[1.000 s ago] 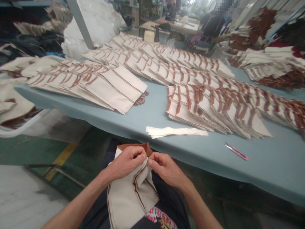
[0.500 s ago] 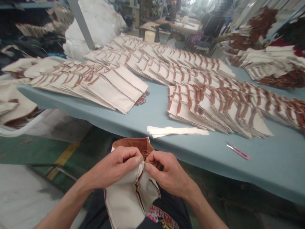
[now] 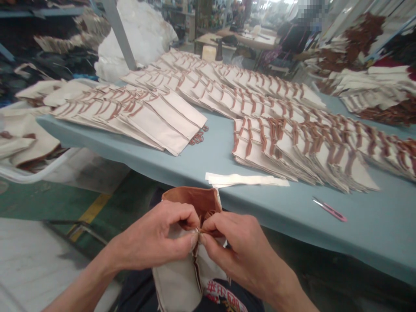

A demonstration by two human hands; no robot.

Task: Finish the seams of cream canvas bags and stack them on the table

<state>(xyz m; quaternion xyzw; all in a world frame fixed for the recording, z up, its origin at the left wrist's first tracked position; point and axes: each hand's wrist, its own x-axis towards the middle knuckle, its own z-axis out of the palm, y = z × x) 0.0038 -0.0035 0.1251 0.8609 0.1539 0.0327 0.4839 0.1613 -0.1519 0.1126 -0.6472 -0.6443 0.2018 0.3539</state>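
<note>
A cream fabric bag (image 3: 177, 281) with a brown lining and dark seam edges rests on my lap. My left hand (image 3: 162, 234) pinches its upper edge at the seam between thumb and forefinger. Right beside it, my right hand (image 3: 237, 247) pinches the same edge, the fingertips of both hands almost touching. The brown lining (image 3: 191, 197) stands open behind my fingers, with some thin brown cord bunched inside. Whatever small piece lies between the fingertips is hidden.
On the blue-green table (image 3: 221, 147) lie rows of overlapping cream pieces with brown edges (image 3: 269, 143). Nearer me are white strips (image 3: 247, 179) and pink-handled thread snips (image 3: 329, 209). A white bin (image 3: 35, 175) with fabric stands at left. A person (image 3: 294, 39) sits far back.
Both hands have shifted slightly down with the bag's edge, and the bag's opening shows more brown lining. The view has turned a little to the left.
</note>
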